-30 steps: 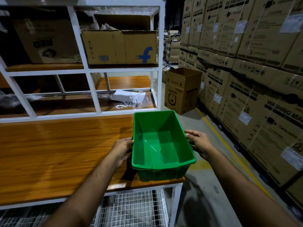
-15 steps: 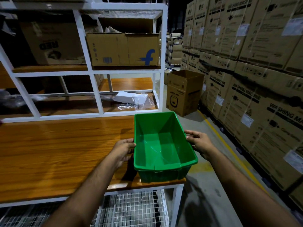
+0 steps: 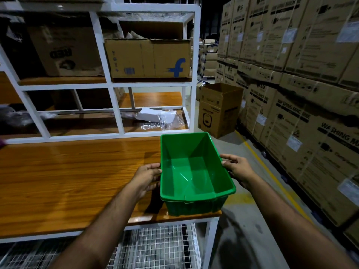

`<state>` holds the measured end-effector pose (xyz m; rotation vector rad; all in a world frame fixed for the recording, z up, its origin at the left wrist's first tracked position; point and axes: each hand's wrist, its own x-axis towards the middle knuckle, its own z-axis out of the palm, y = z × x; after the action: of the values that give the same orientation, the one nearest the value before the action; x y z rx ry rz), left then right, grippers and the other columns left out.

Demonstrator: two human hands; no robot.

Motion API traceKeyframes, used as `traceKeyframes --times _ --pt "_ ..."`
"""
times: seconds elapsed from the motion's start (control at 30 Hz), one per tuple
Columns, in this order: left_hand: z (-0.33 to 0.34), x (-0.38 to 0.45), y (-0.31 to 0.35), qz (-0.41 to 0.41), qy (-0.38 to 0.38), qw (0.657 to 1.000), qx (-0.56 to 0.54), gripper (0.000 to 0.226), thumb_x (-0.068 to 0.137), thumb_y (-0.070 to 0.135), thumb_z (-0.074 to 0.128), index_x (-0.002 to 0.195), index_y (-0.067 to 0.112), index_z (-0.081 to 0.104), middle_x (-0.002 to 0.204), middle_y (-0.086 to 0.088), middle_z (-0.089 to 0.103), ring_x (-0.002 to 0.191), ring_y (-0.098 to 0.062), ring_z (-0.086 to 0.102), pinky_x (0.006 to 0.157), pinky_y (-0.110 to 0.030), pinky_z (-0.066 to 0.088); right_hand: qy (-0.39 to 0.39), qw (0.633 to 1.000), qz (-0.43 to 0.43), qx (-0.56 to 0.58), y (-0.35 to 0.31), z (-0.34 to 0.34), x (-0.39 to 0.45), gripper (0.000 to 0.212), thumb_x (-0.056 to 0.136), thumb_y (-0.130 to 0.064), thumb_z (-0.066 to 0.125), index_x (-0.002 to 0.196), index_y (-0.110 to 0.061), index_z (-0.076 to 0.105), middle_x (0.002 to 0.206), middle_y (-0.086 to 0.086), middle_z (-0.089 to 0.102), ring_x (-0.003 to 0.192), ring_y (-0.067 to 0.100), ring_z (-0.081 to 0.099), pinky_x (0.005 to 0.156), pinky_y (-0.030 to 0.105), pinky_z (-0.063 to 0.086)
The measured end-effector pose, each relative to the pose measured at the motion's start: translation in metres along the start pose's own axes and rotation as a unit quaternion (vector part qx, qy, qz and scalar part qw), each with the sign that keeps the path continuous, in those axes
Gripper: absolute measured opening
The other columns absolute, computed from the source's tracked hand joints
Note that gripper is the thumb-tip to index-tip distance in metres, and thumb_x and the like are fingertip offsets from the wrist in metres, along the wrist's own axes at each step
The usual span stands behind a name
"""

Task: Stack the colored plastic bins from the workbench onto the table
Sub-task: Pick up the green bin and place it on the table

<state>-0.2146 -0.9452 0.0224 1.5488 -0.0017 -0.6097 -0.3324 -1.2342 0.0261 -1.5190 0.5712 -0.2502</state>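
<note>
The green bin [image 3: 194, 173] sits at the right front corner of the wooden tabletop [image 3: 73, 183], its long axis running away from the person, with its near end at the tabletop's front edge. It lies squarely between the two hands. The left hand [image 3: 148, 176] is pressed against the left long wall just under the rim, and the right hand [image 3: 236, 169] clasps the right rim, thumb on top. Both are equally near, so a straight two-handed lift looks likely. Whether the bin's base touches the wood is hard to tell. The fingers on the outer walls are hidden, and the target table is out of view.
</note>
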Motion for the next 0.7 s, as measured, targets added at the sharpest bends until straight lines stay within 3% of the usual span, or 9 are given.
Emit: traceKeyframes --times 0.37,0.47,0.6,0.7 --pt "-0.001 0.003 -0.004 0.003 0.005 1.0 0.017 0.032 0.094 0.008 0.054 0.124 0.015 0.06 0.115 -0.008 0.07 0.11 -0.026 0.064 0.101 -0.052 0.047 0.01 1.0 0.001 -0.006 -0.002 0.002 -0.002 0.034 0.095 0.002 0.053 0.127 -0.004 0.06 0.104 0.015 0.066 0.082 0.021 0.067 0.055 0.023 0.054" --pt "0.002 0.0 -0.006 0.012 0.018 1.0 0.01 0.025 0.095 0.013 0.053 0.118 0.015 0.063 0.114 -0.008 0.07 0.1 -0.024 0.066 0.082 -0.041 0.054 0.032 0.999 -0.008 -0.026 -0.002 0.002 -0.001 0.031 0.095 -0.004 0.055 0.126 -0.004 0.061 0.104 0.011 0.068 0.085 0.023 0.066 0.064 0.03 0.054" --pt "-0.002 -0.002 -0.007 0.045 0.043 0.998 0.02 0.024 0.098 0.023 0.049 0.117 0.014 0.06 0.114 -0.008 0.066 0.103 -0.028 0.062 0.09 -0.045 0.049 0.087 0.971 -0.071 -0.213 -0.006 0.005 0.003 0.034 0.093 -0.021 0.059 0.126 -0.015 0.062 0.12 0.007 0.065 0.102 0.023 0.061 0.083 0.038 0.052" --pt "-0.014 0.0 -0.006 0.088 0.072 0.991 0.07 0.027 0.098 0.026 0.05 0.122 0.017 0.058 0.106 -0.006 0.067 0.087 -0.021 0.06 0.067 -0.034 0.048 0.117 0.883 -0.151 -0.429 -0.015 0.017 0.001 0.041 0.09 -0.033 0.059 0.13 -0.024 0.06 0.128 0.005 0.059 0.119 0.026 0.051 0.098 0.04 0.044"
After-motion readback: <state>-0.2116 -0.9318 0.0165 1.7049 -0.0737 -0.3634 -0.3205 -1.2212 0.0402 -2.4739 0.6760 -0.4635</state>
